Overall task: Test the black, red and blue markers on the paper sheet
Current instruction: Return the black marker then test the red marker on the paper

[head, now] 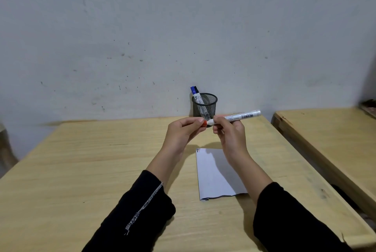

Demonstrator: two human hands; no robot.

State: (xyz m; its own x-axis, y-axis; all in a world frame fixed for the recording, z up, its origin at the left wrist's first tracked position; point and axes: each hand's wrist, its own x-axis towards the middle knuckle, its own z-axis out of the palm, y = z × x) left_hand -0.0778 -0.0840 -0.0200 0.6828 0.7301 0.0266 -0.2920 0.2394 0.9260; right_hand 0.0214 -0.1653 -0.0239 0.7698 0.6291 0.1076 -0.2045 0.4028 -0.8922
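I hold a red marker [242, 116] level above the table, its white barrel pointing right. My right hand [230, 129] grips the barrel. My left hand [183, 129] pinches the red cap [205, 123] at the marker's left end. Below my hands a white paper sheet [213, 174] lies flat on the wooden table [81, 170]; my right forearm hides part of it. At the back a black mesh pen cup [204, 105] holds a blue marker [193, 91] and a black marker [197, 90], side by side and leaning left.
A grey wall rises right behind the pen cup. A second wooden table [325, 133] stands to the right, across a narrow gap. My black sleeves cover the near table edge.
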